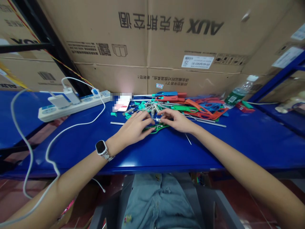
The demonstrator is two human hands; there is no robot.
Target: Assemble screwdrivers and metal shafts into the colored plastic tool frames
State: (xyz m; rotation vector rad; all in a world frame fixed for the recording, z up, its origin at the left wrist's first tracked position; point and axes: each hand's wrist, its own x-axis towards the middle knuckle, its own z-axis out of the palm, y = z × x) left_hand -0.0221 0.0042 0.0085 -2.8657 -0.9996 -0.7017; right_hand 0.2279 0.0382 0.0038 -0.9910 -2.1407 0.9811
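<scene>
Over a heap of lighter parts, my left hand has its fingers bent and its thumb against a green plastic handle half. White wires lie about this handle, close to the fingertips. Facing it, my right hand pinches a small clear-and-silver cylinder between thumb and fingers; its exact kind is too small to make out. Behind both hands lie thin wires and small teal plastic pieces. Red handles, blue handles and metal tubes are piled beyond and to the right.
A white power strip with plugged-in chargers stands at left, its white cable crossing the blue table. A phone lies behind my left hand. A green-labelled bottle leans at right. Large cartons wall off the back.
</scene>
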